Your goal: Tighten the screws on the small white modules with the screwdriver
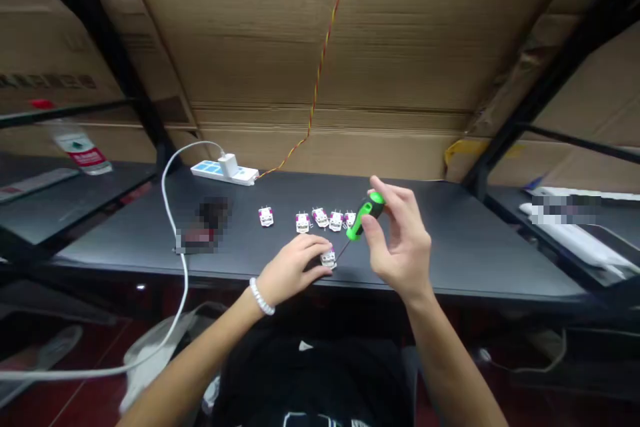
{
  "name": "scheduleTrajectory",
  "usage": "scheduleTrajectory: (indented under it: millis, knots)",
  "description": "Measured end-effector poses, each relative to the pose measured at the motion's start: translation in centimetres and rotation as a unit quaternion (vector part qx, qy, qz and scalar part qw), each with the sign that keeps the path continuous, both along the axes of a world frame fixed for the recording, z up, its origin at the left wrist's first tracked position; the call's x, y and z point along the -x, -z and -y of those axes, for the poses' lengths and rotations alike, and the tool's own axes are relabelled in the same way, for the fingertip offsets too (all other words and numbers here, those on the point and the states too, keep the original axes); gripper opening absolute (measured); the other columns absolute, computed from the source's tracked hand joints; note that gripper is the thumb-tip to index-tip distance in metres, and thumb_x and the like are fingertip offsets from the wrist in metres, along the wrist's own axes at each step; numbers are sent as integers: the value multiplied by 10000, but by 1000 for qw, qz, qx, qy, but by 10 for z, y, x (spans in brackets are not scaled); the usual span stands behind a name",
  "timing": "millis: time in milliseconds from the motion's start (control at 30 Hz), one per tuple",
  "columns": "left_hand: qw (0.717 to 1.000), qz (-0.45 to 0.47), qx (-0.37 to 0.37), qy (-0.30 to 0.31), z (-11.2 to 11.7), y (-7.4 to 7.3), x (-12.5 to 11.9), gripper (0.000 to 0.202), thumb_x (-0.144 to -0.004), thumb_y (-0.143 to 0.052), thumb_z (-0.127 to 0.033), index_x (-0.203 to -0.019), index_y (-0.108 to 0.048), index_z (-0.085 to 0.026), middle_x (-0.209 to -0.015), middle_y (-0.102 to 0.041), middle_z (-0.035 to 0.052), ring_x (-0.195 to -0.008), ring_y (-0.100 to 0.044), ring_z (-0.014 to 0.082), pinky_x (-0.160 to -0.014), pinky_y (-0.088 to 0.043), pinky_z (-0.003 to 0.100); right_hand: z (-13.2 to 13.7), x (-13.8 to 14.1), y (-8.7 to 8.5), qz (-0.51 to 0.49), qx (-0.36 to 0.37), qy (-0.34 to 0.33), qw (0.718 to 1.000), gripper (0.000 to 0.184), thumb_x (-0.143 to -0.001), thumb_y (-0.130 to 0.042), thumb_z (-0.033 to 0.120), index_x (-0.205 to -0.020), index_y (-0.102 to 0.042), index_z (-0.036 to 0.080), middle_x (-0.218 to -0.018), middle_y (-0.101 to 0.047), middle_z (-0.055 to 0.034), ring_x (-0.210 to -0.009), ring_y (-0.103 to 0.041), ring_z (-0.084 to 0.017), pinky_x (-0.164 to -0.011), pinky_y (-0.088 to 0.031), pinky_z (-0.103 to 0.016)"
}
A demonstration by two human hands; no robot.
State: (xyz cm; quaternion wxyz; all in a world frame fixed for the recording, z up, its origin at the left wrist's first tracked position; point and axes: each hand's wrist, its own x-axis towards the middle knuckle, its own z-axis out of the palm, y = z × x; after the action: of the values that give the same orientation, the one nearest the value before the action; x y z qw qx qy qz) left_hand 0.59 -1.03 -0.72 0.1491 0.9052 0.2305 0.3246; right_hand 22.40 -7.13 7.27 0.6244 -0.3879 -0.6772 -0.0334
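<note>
My right hand (400, 240) grips a green and black screwdriver (367, 215) by its handle, tilted down to the left. Its thin shaft reaches a small white and purple plug-like part (328, 258) near the table's front edge. The fingers of my left hand (295, 263), with a white beaded bracelet at the wrist, close around that part and steady it on the table. Whether the tip sits in a screw is too small to tell. Behind, several similar parts with metal prongs, one of them a white and purple plug-like unit (302, 222), lie in a loose row.
A white power strip (225, 172) with a plugged-in adapter (229, 165) lies at the back left of the dark table (475, 247). From it a white cable (167, 207) hangs over the front edge. A blurred dark object (207, 227) lies left. Black metal posts flank both sides.
</note>
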Motion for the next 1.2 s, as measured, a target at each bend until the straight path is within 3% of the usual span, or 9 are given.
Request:
scheduleTrajectory:
  millis: [100, 233, 300, 500, 700, 900, 1067, 1200]
  knots:
    - [1000, 2, 1, 0, 0, 0, 0, 372, -1007, -777, -356, -1340, -712, -203, -1332, -756, 122, -1249, -711, 277, -1120, -595, 476, 1, 0, 1, -3, 23, -68, 997, 548, -1079, -493, 233, -1621, -504, 314, -1347, -683, -127, -1167, -717, -276, -1015, -626, -525]
    - [1000, 0, 3, -1, 1, -1, 0, 385, -999, -787, -348, -1348, -708, -207, -1345, -752, 123, -1266, -705, 280, -1130, -590, 481, 1, 3, -1, 2, -21, 22, 1000, 480, -956, -752, 288, -1431, -687, 319, -1236, -644, -102, -1097, -683, -268, -951, -634, -469]
    - [1000, -2, 3, -2, 1, -1, 0, 390, -994, -793, -342, -1348, -708, -201, -1346, -752, 128, -1267, -705, 283, -1127, -591, 477, 1, 3, -3, 5, -26, 57, 998, 464, -929, -791, 277, -1385, -719, 315, -1193, -627, -90, -1040, -672, -249, -896, -637, -432]
    - [1000, -9, 7, -5, 1, -2, 0, 371, -1003, -780, -347, -1343, -714, -213, -1342, -755, 121, -1260, -705, 281, -1127, -591, 492, 2, 0, -3, 9, 38, -40, 998, 545, -1069, -480, 220, -1608, -516, 297, -1340, -696, -116, -1202, -700, -278, -1049, -601, -513]
    - [1000, -6, 6, -1, 0, -1, 0, 384, -1006, -777, -353, -1355, -704, -209, -1352, -750, 127, -1276, -701, 282, -1132, -587, 488, 2, 4, -4, 1, -9, 58, 998, 422, -938, -783, 314, -1353, -720, 278, -1177, -677, -96, -990, -672, -242, -814, -625, -402]
    - [1000, -5, 4, 1, 0, -1, 0, 373, -1017, -760, -370, -1347, -702, -205, -1350, -751, 125, -1267, -705, 283, -1132, -586, 489, 3, 2, -1, -13, 59, -59, 996, 542, -1096, -484, 273, -1637, -471, 299, -1366, -707, -122, -1175, -721, -272, -983, -634, -485]
    - [1000, -3, 5, -1, 1, -2, -1, 373, -1003, -782, -346, -1338, -710, -200, -1350, -752, 127, -1270, -705, 280, -1129, -589, 471, 0, 3, -1, -4, 8, 33, 999, 479, -956, -765, 314, -1426, -689, 266, -1227, -693, -113, -1053, -692, -269, -885, -632, -449]
    - [1000, -3, 3, -1, 1, -3, -1, 369, -1007, -775, -352, -1336, -710, -198, -1345, -755, 124, -1265, -708, 280, -1139, -584, 479, 0, 2, 0, -9, 48, -43, 998, 603, -1076, -541, 261, -1669, -436, 301, -1329, -708, -118, -1143, -720, -262, -980, -624, -477]
